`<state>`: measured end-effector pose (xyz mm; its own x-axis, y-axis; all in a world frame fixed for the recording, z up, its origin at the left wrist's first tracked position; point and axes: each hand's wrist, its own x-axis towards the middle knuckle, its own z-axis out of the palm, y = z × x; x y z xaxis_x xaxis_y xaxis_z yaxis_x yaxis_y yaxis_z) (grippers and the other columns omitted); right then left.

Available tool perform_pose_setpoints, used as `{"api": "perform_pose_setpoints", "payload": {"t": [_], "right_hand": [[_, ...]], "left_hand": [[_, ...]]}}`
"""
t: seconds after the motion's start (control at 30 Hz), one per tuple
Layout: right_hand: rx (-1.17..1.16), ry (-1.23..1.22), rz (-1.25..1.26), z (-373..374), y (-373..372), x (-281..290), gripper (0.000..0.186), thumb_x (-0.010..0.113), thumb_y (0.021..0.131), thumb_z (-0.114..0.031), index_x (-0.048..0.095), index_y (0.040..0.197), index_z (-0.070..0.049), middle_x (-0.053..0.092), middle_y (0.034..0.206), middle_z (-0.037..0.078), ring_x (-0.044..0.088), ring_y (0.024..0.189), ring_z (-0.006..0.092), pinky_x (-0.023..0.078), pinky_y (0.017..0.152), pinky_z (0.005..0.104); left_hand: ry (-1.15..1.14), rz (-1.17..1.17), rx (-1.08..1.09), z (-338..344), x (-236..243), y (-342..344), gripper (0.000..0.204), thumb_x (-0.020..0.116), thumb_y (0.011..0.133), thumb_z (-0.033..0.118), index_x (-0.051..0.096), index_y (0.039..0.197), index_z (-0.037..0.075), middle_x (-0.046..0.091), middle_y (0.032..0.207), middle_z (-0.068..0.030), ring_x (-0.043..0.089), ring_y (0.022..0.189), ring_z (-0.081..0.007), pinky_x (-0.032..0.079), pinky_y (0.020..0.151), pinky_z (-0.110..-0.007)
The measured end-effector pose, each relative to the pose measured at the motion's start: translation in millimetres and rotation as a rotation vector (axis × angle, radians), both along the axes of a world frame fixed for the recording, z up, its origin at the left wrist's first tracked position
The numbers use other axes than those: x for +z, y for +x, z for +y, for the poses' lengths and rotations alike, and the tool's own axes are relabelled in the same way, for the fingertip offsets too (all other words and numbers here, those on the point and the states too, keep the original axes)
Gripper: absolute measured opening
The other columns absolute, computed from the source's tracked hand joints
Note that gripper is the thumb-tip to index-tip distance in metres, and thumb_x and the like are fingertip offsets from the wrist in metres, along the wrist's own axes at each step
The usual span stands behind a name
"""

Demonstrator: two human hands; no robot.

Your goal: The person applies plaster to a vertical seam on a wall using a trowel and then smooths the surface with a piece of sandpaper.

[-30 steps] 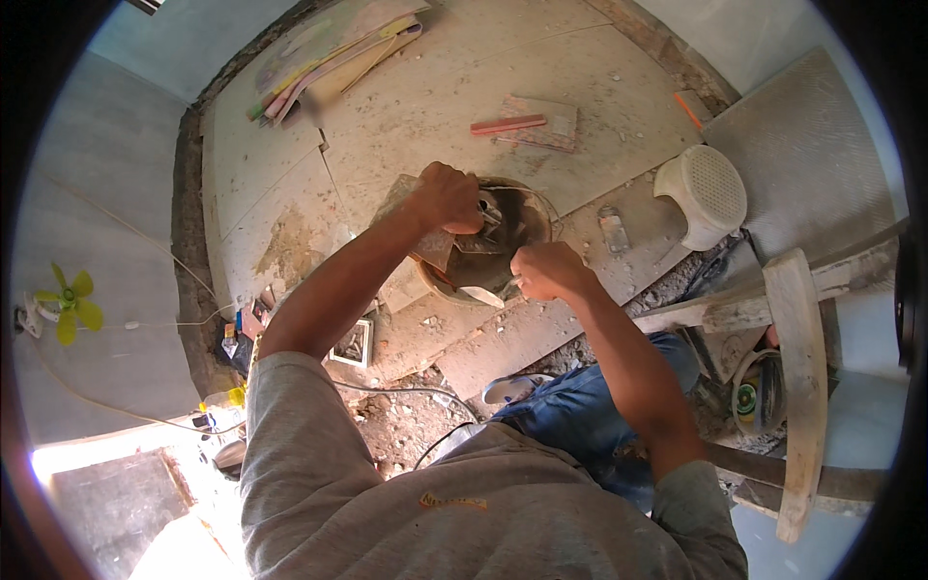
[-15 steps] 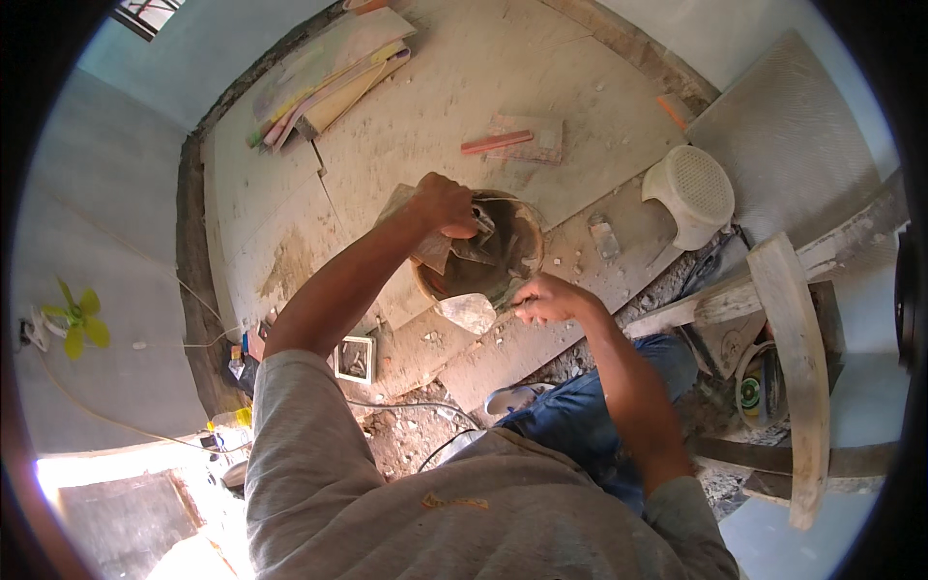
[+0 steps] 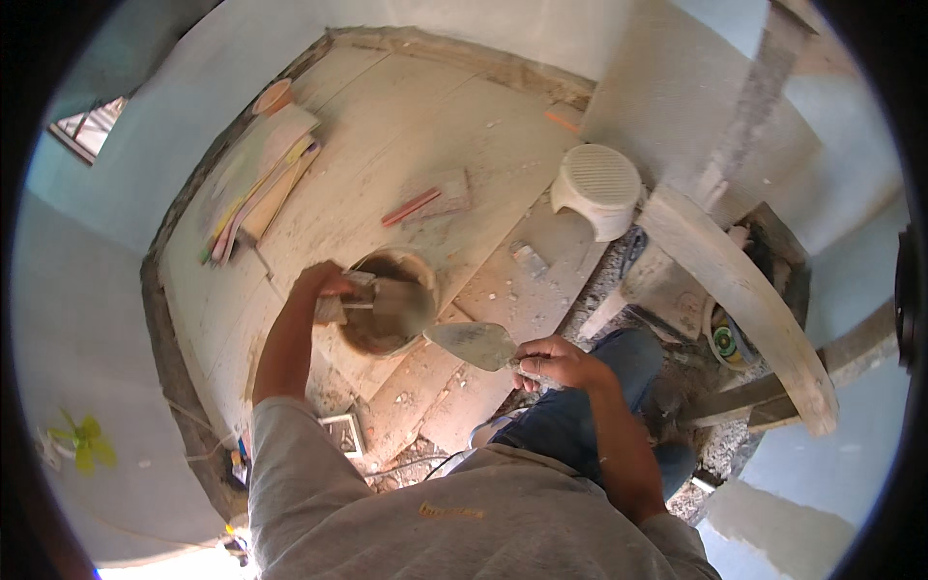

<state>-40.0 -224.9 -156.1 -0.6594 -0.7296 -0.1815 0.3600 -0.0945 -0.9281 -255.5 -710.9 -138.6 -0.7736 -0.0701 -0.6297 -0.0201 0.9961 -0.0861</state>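
My left hand (image 3: 332, 282) grips a flat plastering trowel (image 3: 359, 295) by its handle over the left side of a round bucket (image 3: 401, 327) of greyish muddy material; part of that tool is hidden by my hand. My right hand (image 3: 551, 365) holds a pointing trowel (image 3: 469, 341) with a smeared grey blade, raised to the lower right of the bucket with its tip toward the bucket's rim.
A white plastic stool (image 3: 594, 182), red bar on a tile (image 3: 411, 206) and stacked sheets (image 3: 271, 184) lie beyond. A curved wooden beam (image 3: 754, 309) is at my right. A square frame (image 3: 343, 435) lies lower left, near cables and rubble. A yellow-green fan (image 3: 82, 440) is on the left wall.
My right hand has drawn the trowel out of the bucket to the right and lower. My left hand stays at the bucket. The view has turned, shifting the surroundings.
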Motion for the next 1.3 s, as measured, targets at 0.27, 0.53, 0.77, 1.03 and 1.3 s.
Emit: {"api": "perform_pose_setpoints", "payload": {"t": [0.27,0.53,0.77,1.03,1.3], "right_hand": [[-0.701,0.049,0.125,115.2,95.0,49.6,0.032,0.057,0.104,-0.022,0.063,0.124,0.002,0.069,0.099,0.007,0.064,0.086,0.0129,0.054,0.076,0.0312],[-1.367,0.147,0.233,166.3,244.2,139.9,0.035,0.054,0.106,-0.021,0.059,0.136,-0.003,0.070,0.108,0.009,0.067,0.101,0.0177,0.056,0.088,0.0326],[-2.319,0.587,0.009,132.0,397.4,210.0,0.028,0.063,0.101,-0.020,0.066,0.122,-0.002,0.069,0.092,0.006,0.065,0.079,0.0126,0.053,0.068,0.0280],[-2.620,0.915,-0.176,102.5,407.6,262.2,0.029,0.070,0.096,-0.017,0.066,0.114,0.005,0.060,0.074,0.002,0.058,0.060,0.0090,0.047,0.053,0.0257],[-2.522,0.872,-0.173,125.2,409.4,283.7,0.031,0.061,0.101,-0.023,0.067,0.115,0.005,0.057,0.066,0.002,0.055,0.051,0.0105,0.044,0.047,0.0264]], "left_hand": [[0.207,0.345,-0.078,132.9,62.0,-73.5,0.102,0.082,0.067,0.065,0.055,0.141,-0.001,0.061,0.135,-0.0235,0.061,0.122,-0.0357,0.046,0.106,-0.046],[1.200,0.507,-0.415,321.4,210.2,78.7,0.068,0.064,0.094,0.055,0.066,0.122,-0.006,0.068,0.095,-0.0139,0.060,0.080,-0.0239,0.048,0.068,-0.036],[1.841,0.083,-0.834,606.9,139.6,92.5,0.042,0.061,0.099,0.030,0.063,0.128,0.000,0.069,0.109,-0.0127,0.063,0.087,-0.0162,0.050,0.074,-0.028],[1.650,0.270,-0.622,699.8,155.7,209.5,0.035,0.065,0.099,0.032,0.068,0.117,0.002,0.068,0.105,-0.0088,0.058,0.089,-0.0164,0.046,0.079,-0.032],[1.746,0.054,-0.706,708.2,149.7,195.6,0.034,0.067,0.097,0.030,0.068,0.111,0.000,0.066,0.096,-0.0088,0.058,0.090,-0.0165,0.046,0.080,-0.032]]}}
